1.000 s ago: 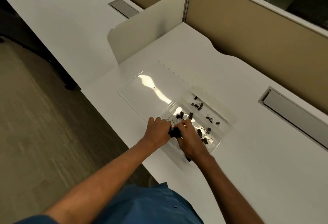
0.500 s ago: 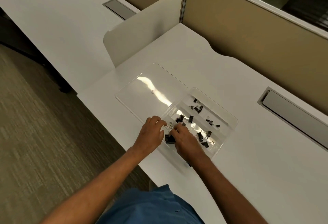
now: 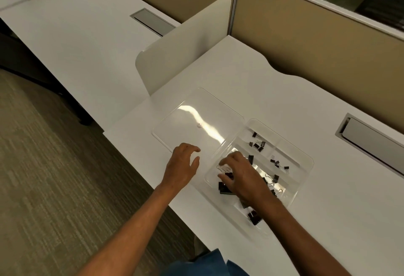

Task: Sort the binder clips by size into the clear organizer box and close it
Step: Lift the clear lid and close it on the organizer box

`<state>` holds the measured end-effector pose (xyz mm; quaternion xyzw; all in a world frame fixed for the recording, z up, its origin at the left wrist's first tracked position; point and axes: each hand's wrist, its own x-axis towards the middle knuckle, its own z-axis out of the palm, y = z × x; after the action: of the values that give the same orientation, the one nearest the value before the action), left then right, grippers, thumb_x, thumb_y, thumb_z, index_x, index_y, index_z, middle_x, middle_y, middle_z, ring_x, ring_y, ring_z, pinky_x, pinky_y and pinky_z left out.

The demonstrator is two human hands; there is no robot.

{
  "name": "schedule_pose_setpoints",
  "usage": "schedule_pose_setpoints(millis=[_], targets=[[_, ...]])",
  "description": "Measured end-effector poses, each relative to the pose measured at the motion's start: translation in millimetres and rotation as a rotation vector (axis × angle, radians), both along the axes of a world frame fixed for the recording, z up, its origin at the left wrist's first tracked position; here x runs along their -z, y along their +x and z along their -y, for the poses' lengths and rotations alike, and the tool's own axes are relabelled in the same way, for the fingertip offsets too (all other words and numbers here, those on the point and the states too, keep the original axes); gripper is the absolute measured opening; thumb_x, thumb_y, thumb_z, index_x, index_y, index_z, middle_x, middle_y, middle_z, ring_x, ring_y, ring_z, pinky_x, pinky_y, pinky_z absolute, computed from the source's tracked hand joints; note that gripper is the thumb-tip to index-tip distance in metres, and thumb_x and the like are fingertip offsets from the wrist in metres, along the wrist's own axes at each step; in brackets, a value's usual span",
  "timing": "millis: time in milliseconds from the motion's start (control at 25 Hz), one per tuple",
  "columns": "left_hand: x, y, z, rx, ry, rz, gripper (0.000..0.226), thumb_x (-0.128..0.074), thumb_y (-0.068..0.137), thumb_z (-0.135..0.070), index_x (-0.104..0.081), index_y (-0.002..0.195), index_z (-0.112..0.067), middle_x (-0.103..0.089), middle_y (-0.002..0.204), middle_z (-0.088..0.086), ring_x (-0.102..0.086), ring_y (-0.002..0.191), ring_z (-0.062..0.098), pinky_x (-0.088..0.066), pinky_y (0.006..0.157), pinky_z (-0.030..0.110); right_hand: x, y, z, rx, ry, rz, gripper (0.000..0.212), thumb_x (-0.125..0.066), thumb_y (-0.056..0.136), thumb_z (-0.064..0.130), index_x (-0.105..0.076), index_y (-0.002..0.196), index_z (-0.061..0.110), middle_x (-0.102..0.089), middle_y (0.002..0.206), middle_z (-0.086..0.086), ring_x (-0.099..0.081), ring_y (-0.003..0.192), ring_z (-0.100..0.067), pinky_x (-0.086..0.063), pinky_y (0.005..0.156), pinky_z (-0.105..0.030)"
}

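The clear organizer box [image 3: 305, 162] lies open on the white desk, and its flat lid [image 3: 196, 120] is folded out to the left. Small black binder clips [image 3: 259, 144] sit in the far compartments, with more small ones [image 3: 277, 163] to their right. Larger clips [image 3: 225, 188] lie in the near-left compartment. My right hand [image 3: 242, 177] is inside the box over those larger clips, fingers curled on them; whether it grips one is unclear. My left hand [image 3: 182, 166] hovers over the near edge of the lid, fingers spread, holding nothing. Another large clip [image 3: 254, 217] lies by my right forearm.
A cream divider panel [image 3: 185, 41] stands behind the lid. A grey cable hatch [image 3: 371, 142] is set in the desk at right. Tan partition walls [image 3: 317, 41] line the back. The desk's near edge [image 3: 135, 157] drops to carpet on the left.
My left hand has pulled away from the right hand, moved left over the lid and spread its fingers. My right hand stayed in the near-left compartment over the large clips.
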<state>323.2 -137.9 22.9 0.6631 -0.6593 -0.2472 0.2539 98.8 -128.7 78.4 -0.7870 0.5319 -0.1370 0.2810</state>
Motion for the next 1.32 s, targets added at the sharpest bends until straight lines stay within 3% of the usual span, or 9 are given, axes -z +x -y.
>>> schedule_pose_setpoints(millis=[160, 320, 480, 600, 680, 840, 960, 1160, 1320], targets=[[3, 30, 45, -0.053, 0.015, 0.010, 0.025, -0.063, 0.095, -0.025, -0.060, 0.120, -0.025, -0.056, 0.126, -0.004, -0.048, 0.120, 0.014, -0.053, 0.086, 0.031, -5, 36, 43, 0.264, 0.164, 0.294, 0.030, -0.067, 0.094, 0.030, -0.059, 0.123, 0.028, -0.048, 0.127, 0.010, -0.055, 0.113, -0.006, -0.051, 0.087, -0.020], [3, 49, 99, -0.107, 0.023, 0.084, 0.027, -0.065, 0.092, -0.023, -0.062, 0.118, -0.018, -0.056, 0.125, 0.004, -0.049, 0.117, 0.025, -0.051, 0.088, 0.040, -7, 71, 83, 0.605, 0.564, 0.630, 0.045, -0.066, 0.093, 0.027, -0.052, 0.136, 0.028, -0.045, 0.144, 0.005, -0.051, 0.127, -0.017, -0.048, 0.088, -0.024], [11, 57, 139, -0.176, 0.114, 0.177, 0.041, -0.066, 0.091, -0.030, -0.057, 0.128, -0.015, -0.052, 0.139, 0.007, -0.044, 0.129, 0.032, -0.039, 0.102, 0.046, 7, 91, 104, 0.809, 0.651, 0.621, 0.076, -0.065, 0.093, 0.023, -0.023, 0.157, 0.016, -0.022, 0.161, -0.002, -0.037, 0.139, -0.022, -0.037, 0.093, -0.028], [21, 55, 154, -0.215, 0.269, 0.244, 0.059, -0.063, 0.091, -0.040, -0.043, 0.142, -0.016, -0.040, 0.150, 0.005, -0.034, 0.138, 0.032, -0.030, 0.111, 0.048, 17, 100, 112, 0.954, 0.743, 0.630, 0.091, -0.065, 0.091, 0.026, -0.006, 0.159, 0.015, -0.007, 0.165, -0.003, -0.023, 0.148, -0.023, -0.033, 0.104, -0.037], [27, 52, 156, -0.227, 0.316, 0.259, 0.066, -0.061, 0.092, -0.044, -0.036, 0.146, -0.016, -0.035, 0.154, 0.005, -0.030, 0.141, 0.031, -0.027, 0.112, 0.050, 19, 103, 118, 1.033, 0.837, 0.657, 0.094, -0.066, 0.089, 0.029, -0.004, 0.158, 0.016, -0.008, 0.165, -0.007, -0.024, 0.147, -0.026, -0.033, 0.108, -0.040], [31, 46, 160, -0.280, 0.343, 0.253, 0.072, -0.060, 0.091, -0.046, -0.031, 0.149, -0.016, -0.031, 0.156, 0.008, -0.026, 0.144, 0.032, -0.023, 0.116, 0.052, 22, 105, 124, 1.073, 0.918, 0.650, 0.090, -0.067, 0.085, 0.032, -0.011, 0.154, 0.014, -0.021, 0.160, -0.007, -0.034, 0.141, -0.029, -0.037, 0.103, -0.042], [21, 43, 168, -0.335, 0.365, 0.200, 0.071, -0.060, 0.090, -0.049, -0.034, 0.149, -0.018, -0.039, 0.150, 0.013, -0.033, 0.138, 0.034, -0.029, 0.112, 0.051, 17, 100, 125, 1.063, 0.950, 0.695, 0.086, -0.065, 0.088, 0.029, -0.012, 0.154, 0.015, -0.031, 0.154, -0.009, -0.037, 0.137, -0.030, -0.035, 0.096, -0.039], [-19, 48, 181, -0.499, 0.361, 0.063, 0.072, -0.057, 0.092, -0.051, -0.032, 0.151, -0.018, -0.036, 0.148, 0.017, -0.034, 0.135, 0.036, -0.032, 0.108, 0.050, -12, 87, 127, 1.013, 0.865, 0.967, 0.084, -0.061, 0.093, 0.018, -0.009, 0.159, 0.015, -0.030, 0.158, -0.010, -0.033, 0.141, -0.024, -0.031, 0.112, -0.038], [-70, 28, 186, -0.620, 0.110, -0.201, 0.066, -0.048, 0.097, -0.053, -0.035, 0.149, -0.016, -0.031, 0.147, 0.015, -0.031, 0.133, 0.032, -0.035, 0.110, 0.047, -58, 69, 134, 0.959, 0.676, 1.069, 0.080, -0.058, 0.098, 0.035, -0.009, 0.160, 0.022, -0.022, 0.164, -0.004, -0.027, 0.148, -0.024, -0.028, 0.121, -0.045]])
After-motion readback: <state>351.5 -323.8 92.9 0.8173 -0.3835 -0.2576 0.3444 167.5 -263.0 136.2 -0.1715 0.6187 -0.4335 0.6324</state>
